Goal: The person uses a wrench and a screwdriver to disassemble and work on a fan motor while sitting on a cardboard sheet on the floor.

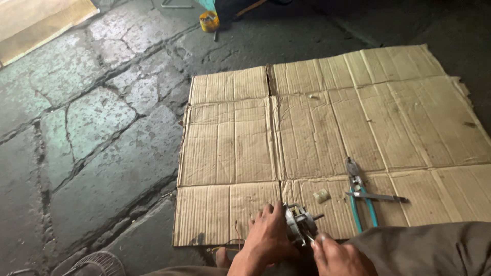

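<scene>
Steadying a small motor (299, 222) on the near edge of the flattened cardboard (327, 133), left hand (266, 240) clamped over its casing, right hand (335, 253) pinching a thin tool at its side, seemingly mid-dismantling (careful prying likely next), blue-handled pliers (360, 197) just beside, yellow tin (209, 21) far off.

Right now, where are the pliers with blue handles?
The blue-handled pliers lie on the flattened cardboard sheet, right of the small metal motor, beside a thin metal tool.

dim, soft daylight; slightly blurry frame
</scene>
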